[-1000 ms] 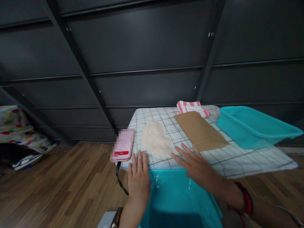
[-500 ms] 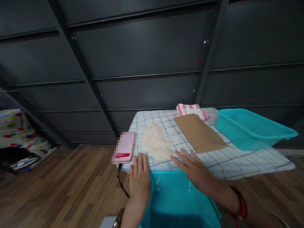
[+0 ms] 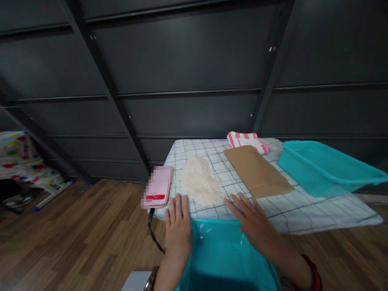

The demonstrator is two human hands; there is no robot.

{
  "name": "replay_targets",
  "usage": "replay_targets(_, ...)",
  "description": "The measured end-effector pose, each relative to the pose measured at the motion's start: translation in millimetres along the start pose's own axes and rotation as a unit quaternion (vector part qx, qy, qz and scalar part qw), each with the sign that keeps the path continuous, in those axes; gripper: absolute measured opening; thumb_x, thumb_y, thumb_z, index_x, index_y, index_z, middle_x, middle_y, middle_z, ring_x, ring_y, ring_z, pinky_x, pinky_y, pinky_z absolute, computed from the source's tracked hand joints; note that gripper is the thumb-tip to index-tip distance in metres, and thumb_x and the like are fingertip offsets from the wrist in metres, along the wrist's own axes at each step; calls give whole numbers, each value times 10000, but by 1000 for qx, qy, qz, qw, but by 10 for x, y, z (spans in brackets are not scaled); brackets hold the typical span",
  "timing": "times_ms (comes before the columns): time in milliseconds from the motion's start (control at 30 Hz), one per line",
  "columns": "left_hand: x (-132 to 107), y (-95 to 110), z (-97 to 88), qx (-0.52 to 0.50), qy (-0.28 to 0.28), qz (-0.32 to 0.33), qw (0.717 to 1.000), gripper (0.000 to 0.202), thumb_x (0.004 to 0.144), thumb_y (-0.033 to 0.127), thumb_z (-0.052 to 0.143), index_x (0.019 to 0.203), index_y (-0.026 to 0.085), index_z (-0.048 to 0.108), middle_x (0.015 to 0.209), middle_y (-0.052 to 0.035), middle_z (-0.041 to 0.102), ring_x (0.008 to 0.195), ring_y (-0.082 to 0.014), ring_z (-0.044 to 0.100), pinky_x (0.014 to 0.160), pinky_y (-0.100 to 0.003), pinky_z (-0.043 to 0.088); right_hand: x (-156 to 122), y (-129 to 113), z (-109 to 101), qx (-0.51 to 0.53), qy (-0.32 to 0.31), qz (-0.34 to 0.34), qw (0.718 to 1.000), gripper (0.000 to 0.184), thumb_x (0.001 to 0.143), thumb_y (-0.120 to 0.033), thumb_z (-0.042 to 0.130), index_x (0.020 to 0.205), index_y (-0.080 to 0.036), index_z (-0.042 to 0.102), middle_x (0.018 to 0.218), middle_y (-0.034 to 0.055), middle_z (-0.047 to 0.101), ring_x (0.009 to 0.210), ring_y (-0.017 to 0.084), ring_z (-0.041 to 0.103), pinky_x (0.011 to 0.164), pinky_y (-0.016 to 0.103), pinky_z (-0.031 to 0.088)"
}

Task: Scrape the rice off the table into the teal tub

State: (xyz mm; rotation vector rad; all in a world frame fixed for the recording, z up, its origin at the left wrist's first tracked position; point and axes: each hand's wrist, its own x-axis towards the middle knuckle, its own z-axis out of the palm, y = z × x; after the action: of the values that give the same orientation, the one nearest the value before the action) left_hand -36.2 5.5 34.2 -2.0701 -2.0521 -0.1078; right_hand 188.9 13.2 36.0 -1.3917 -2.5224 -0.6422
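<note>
worktop (image 3: 291,212) under checked cloth (image 3: 216,151); one teal tub (image 3: 218,240) at near edge, another teal tub (image 3: 315,178) farther right. cardboard (image 3: 257,171) lying flat between. pale grain heap (image 3: 201,180) loose on cloth, left of cardboard; handling looks barely begun, heap seemingly all left there. left hand (image 3: 178,234) over edge, right hand (image 3: 256,224) beside heap, contact unclear; fingers (image 3: 178,207) of both spread, released, grasping nothing.
</note>
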Motion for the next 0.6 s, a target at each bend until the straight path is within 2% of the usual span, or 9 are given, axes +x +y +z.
replay_targets(133,28,9,49,3,23,-11,1000,658,746,51,453,1371,169,280,1435,-146,288,1317,-299,254,1042,-473,287,-1,-36,117,-18,24,17,999,735,675,73,333,1349,-215,381,1317,93,488,1228,279,400,953,510,384)
replay_targets(267,9,-25,95,10,47,-33,998,647,742,38,456,1357,171,305,1429,-134,304,1316,-300,254,1039,-456,301,46,-70,131,-39,36,35,998,677,724,46,334,1337,-233,400,1310,82,497,1226,286,400,955,527,375)
replay_targets(433,31,-21,-30,35,52,-12,998,586,762,2,399,1328,152,361,1395,-147,356,1281,-300,328,1011,-437,352,112,-91,125,-46,34,43,997,654,740,63,304,1312,-222,439,1274,108,525,1189,302,442,934,572,371)
replay_targets(600,20,2,-101,51,70,-11,996,577,767,-8,378,1319,163,375,1393,-146,358,1277,-305,334,1016,-467,336,107,-161,75,-30,21,41,998,693,713,89,314,1311,-235,442,1286,96,517,1207,297,422,933,535,393)
